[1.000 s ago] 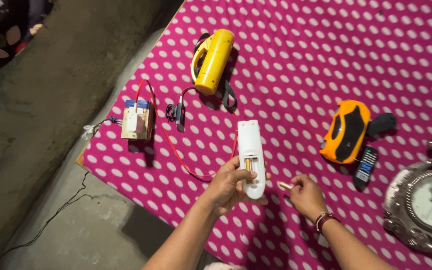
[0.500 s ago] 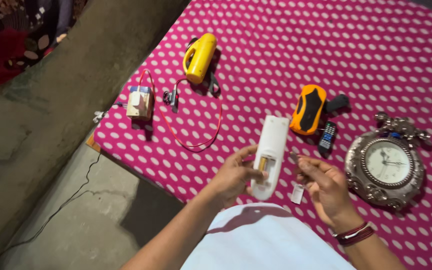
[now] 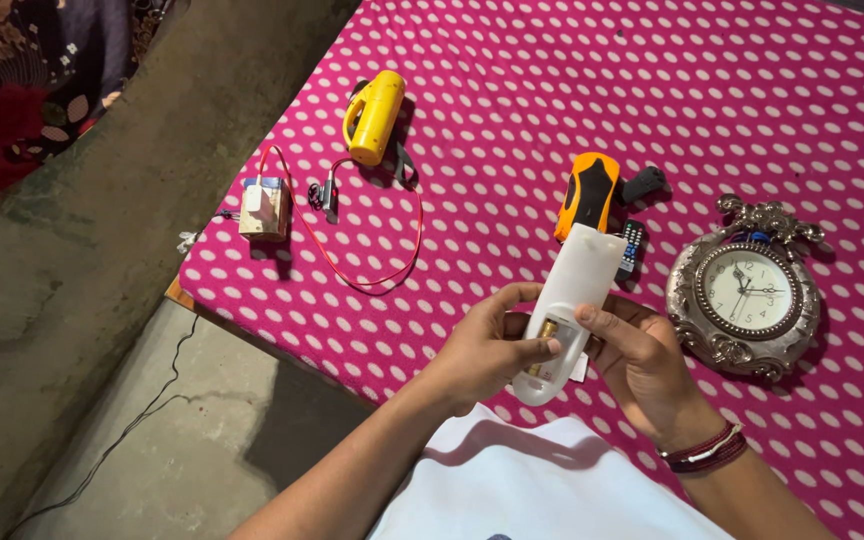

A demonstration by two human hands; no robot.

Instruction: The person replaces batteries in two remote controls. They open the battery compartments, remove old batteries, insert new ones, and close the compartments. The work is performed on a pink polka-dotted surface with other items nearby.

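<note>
Both hands hold a long white remote control (image 3: 578,282) lifted off the pink dotted bedsheet (image 3: 552,90), back side up. My left hand (image 3: 487,345) grips its lower end, thumb on the open battery bay where a gold-tipped battery (image 3: 542,340) shows. My right hand (image 3: 642,365) wraps the remote's right side, fingers pressing by the bay. A small white piece, perhaps the cover, peeks out under my right hand.
On the sheet lie a yellow torch (image 3: 372,117), an orange and black torch (image 3: 587,192), a small black remote (image 3: 631,247), an ornate silver wall clock (image 3: 747,290), and a small box (image 3: 264,208) with red wire (image 3: 372,275). Bed edge and concrete floor (image 3: 152,430) lie left.
The remote has been lifted from the sheet and drawn toward me. My right hand, which held a small item beside it, now grips the remote too. The camera shifted left.
</note>
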